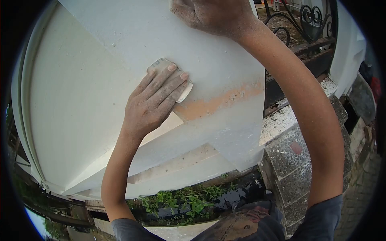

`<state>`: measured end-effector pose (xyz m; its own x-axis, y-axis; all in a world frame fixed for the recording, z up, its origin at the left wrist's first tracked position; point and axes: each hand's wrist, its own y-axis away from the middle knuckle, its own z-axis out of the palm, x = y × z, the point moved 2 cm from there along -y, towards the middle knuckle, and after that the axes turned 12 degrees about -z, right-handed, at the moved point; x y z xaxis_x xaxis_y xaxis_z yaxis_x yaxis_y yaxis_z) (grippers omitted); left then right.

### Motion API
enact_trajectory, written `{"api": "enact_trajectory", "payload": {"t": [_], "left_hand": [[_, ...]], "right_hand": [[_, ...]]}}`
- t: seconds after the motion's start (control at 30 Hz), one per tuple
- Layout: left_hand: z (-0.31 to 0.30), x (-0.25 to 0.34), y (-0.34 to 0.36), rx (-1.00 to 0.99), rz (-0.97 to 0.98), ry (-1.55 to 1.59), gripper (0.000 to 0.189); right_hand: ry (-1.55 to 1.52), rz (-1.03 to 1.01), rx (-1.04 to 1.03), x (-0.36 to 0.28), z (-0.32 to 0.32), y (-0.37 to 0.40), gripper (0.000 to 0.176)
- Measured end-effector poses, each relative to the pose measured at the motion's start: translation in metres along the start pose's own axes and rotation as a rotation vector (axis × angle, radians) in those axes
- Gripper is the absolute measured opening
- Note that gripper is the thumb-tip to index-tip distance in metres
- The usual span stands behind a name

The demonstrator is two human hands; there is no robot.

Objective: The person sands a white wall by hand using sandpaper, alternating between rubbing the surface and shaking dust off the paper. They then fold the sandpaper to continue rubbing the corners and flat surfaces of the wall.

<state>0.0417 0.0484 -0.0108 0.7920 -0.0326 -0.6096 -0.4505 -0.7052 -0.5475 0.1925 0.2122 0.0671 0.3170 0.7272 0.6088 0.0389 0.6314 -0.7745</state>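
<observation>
Fingers together, my left hand [150, 102] presses a piece of sandpaper [160, 63] flat against the white wall [217, 60]. A pale edge of the piece shows beside the fingertips. Just right of it, an orange-brown patch [217, 103] runs across the wall's surface. My right hand [209, 14] is at the top edge of the view, against the upper wall. Its fingers are partly cut off by the frame, and whether it holds anything cannot be made out. Both hands are dusty.
Black ornamental ironwork [311, 24] stands at the upper right. Below it are speckled stone steps [289, 160]. Green plants [193, 203] grow in a dark channel along the wall's foot. A ledge [173, 164] juts from the lower wall.
</observation>
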Motion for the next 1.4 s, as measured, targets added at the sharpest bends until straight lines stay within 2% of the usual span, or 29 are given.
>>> {"api": "enact_trajectory", "payload": {"t": [0.1, 0.13, 0.23, 0.27, 0.37, 0.4, 0.5, 0.53, 0.63, 0.67, 0.77, 0.8, 0.83, 0.9, 0.93, 1.03, 1.07, 1.1, 1.2, 1.3, 1.33, 1.37, 1.4], "left_hand": [[0.017, 0.028, 0.015, -0.145, 0.073, 0.112, 0.032], [0.018, 0.034, 0.016, -0.209, 0.165, 0.092, 0.035], [-0.003, 0.004, -0.001, -0.059, 0.019, 0.009, 0.036], [-0.008, -0.007, -0.003, 0.058, -0.053, -0.03, 0.035], [0.005, 0.019, 0.007, -0.088, 0.013, 0.063, 0.036], [0.009, 0.027, 0.013, -0.192, 0.089, 0.094, 0.037], [-0.007, -0.001, -0.002, -0.001, 0.016, -0.023, 0.036], [-0.01, -0.01, -0.003, 0.102, -0.079, -0.063, 0.037], [0.008, 0.02, 0.009, -0.075, -0.025, 0.027, 0.028], [0.011, 0.026, 0.014, -0.156, 0.052, 0.018, 0.031], [-0.007, -0.004, -0.003, 0.048, -0.046, -0.074, 0.032], [-0.013, -0.015, -0.007, 0.173, -0.108, -0.094, 0.034], [-0.009, -0.011, -0.004, 0.168, -0.128, -0.127, 0.034], [0.01, 0.018, 0.009, -0.075, -0.012, 0.007, 0.031], [0.016, 0.031, 0.014, -0.209, 0.14, -0.007, 0.028], [-0.001, 0.004, -0.003, -0.051, 0.051, 0.056, 0.032], [-0.01, -0.007, -0.008, 0.106, -0.046, -0.029, 0.033], [-0.008, -0.009, -0.007, 0.148, -0.096, -0.041, 0.026], [0.013, 0.026, 0.008, -0.201, 0.144, 0.043, 0.034], [-0.005, -0.008, -0.005, 0.065, 0.037, -0.004, 0.033], [-0.013, -0.023, -0.009, 0.218, -0.073, -0.077, 0.031], [-0.01, -0.02, -0.008, 0.243, -0.117, -0.09, 0.027], [0.0, -0.006, -0.002, 0.107, -0.034, -0.022, 0.026]], "right_hand": [[-0.004, 0.107, -0.149, -0.018, -0.008, 0.015, 0.04], [-0.009, 0.137, -0.196, -0.025, -0.009, 0.022, 0.045], [-0.036, 0.207, -0.338, -0.05, -0.021, 0.052, 0.058], [0.066, 0.229, -0.326, -0.06, -0.022, 0.064, 0.048], [0.051, 0.23, -0.401, -0.076, -0.026, 0.1, 0.054], [0.034, 0.249, -0.41, -0.078, -0.026, 0.104, 0.054], [0.019, 0.265, -0.409, -0.077, -0.026, 0.108, 0.054], [0.029, 0.249, -0.393, -0.076, -0.027, 0.106, 0.053], [0.03, 0.246, -0.384, -0.079, -0.029, 0.107, 0.052], [0.033, 0.245, -0.386, -0.078, -0.029, 0.107, 0.051], [0.029, 0.255, -0.393, -0.078, -0.029, 0.108, 0.051], [0.028, 0.252, -0.391, -0.077, -0.029, 0.109, 0.051], [0.024, 0.253, -0.387, -0.078, -0.029, 0.108, 0.05], [0.015, 0.258, -0.383, -0.078, -0.028, 0.108, 0.051], [0.009, 0.261, -0.385, -0.079, -0.028, 0.111, 0.052], [-0.002, 0.266, -0.369, -0.078, -0.028, 0.108, 0.054], [-0.008, 0.273, -0.364, -0.078, -0.029, 0.108, 0.054], [-0.012, 0.276, -0.366, -0.079, -0.029, 0.109, 0.054], [-0.02, 0.272, -0.372, -0.078, -0.029, 0.108, 0.054], [-0.019, 0.272, -0.367, -0.076, -0.029, 0.108, 0.054], [-0.017, 0.27, -0.366, -0.076, -0.028, 0.108, 0.054], [-0.018, 0.277, -0.365, -0.078, -0.029, 0.109, 0.054], [-0.016, 0.279, -0.37, -0.08, -0.03, 0.11, 0.054]]}}
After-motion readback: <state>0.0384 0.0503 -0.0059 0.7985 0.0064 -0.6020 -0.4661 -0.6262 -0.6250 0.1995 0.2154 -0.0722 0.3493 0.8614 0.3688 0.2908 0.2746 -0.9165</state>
